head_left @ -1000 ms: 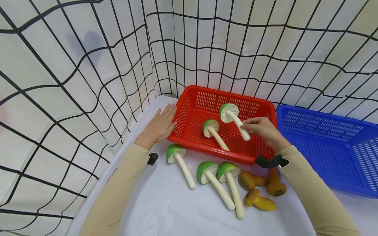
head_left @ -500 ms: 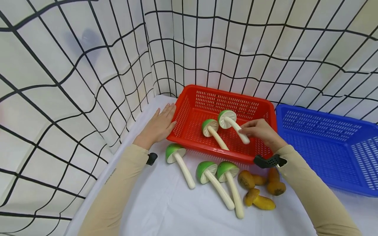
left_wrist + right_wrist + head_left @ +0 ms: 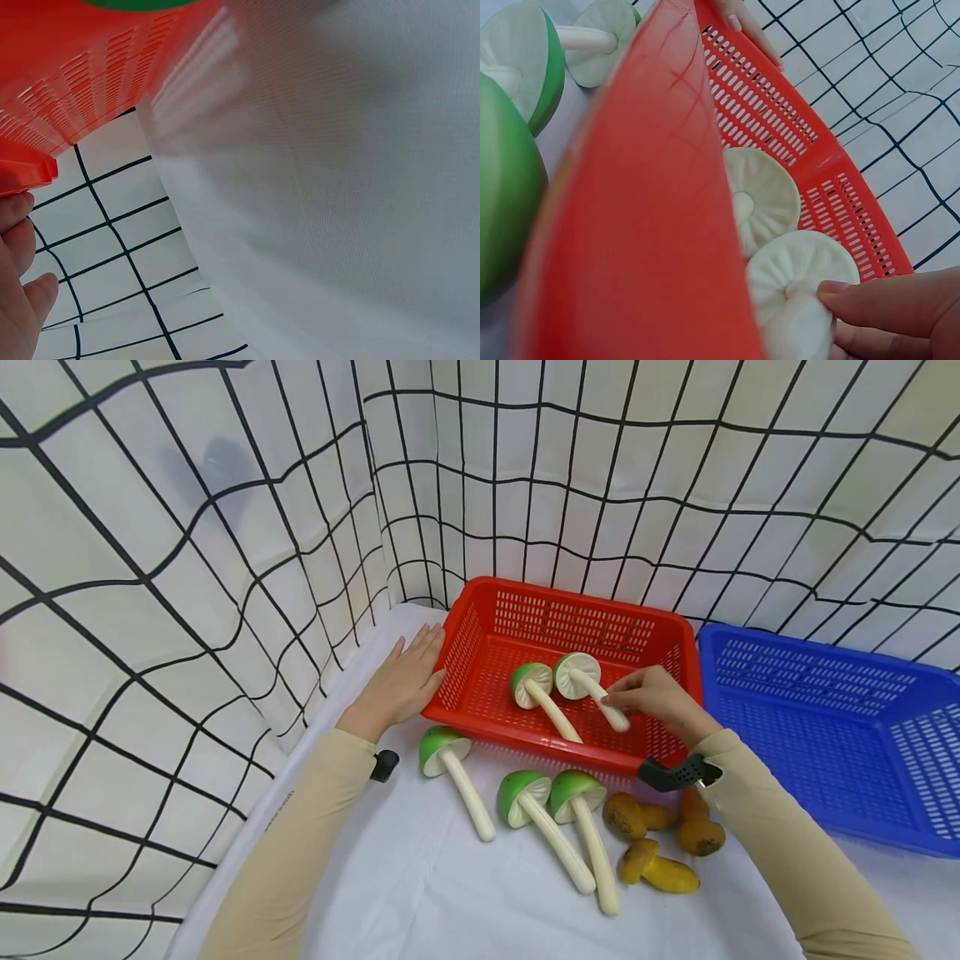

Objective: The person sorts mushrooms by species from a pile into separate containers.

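My right hand (image 3: 656, 700) pinches the white stem of a green-capped toy mushroom (image 3: 578, 677) low inside the red basket (image 3: 487, 731). In the right wrist view, thumb and fingers meet on the stem of that mushroom (image 3: 810, 262). Beside it in the basket lies a second green-capped mushroom (image 3: 534, 683), their caps close together. My left hand (image 3: 401, 681) lies with straight fingers against the basket's left rim; in the left wrist view its fingertips are right at the red edge (image 3: 30, 176).
Three green-capped mushrooms (image 3: 468, 793) lie on the white cloth in front of the basket. Several brown and yellow mushrooms (image 3: 667, 874) lie to their right. A blue basket (image 3: 810, 735) stands at the right. White walls with black grid lines (image 3: 615, 477) rise behind and left.
My right hand has lowered the mushroom into the red basket, its cap coming down beside the other one. The left hand has stayed at the rim.
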The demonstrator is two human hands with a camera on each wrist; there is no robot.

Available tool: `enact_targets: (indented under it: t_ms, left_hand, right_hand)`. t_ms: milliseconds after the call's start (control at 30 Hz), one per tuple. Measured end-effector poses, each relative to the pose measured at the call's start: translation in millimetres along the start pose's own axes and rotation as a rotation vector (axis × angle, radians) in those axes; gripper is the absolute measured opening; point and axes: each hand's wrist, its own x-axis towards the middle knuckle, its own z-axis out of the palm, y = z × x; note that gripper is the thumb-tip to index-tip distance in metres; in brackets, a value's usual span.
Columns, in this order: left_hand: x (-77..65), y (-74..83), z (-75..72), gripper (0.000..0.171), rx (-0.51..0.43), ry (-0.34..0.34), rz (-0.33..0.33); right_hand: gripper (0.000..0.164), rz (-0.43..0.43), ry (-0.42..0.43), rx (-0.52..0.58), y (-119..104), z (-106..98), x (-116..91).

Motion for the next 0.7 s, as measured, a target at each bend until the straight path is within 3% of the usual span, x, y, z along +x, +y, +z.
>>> enact_targets:
  t_ms: [133,467,700]
  left_hand:
    - [-0.2,0.4,0.3,0.062,0.0,0.007,0.002]
    - [-0.9,-0.3,-0.3,0.061,0.012,0.012,0.001]
    - [-1.9,1.2,-0.8,0.062,0.01,0.006,-0.001]
  right_hand:
    - [0.034,0.017,-0.02,0.001,-1,0,-2]
    - [0.032,-0.051,0.029,-0.071,-1,3,-5]
    - [0.033,-0.101,0.115,-0.129,-11,6,-18]
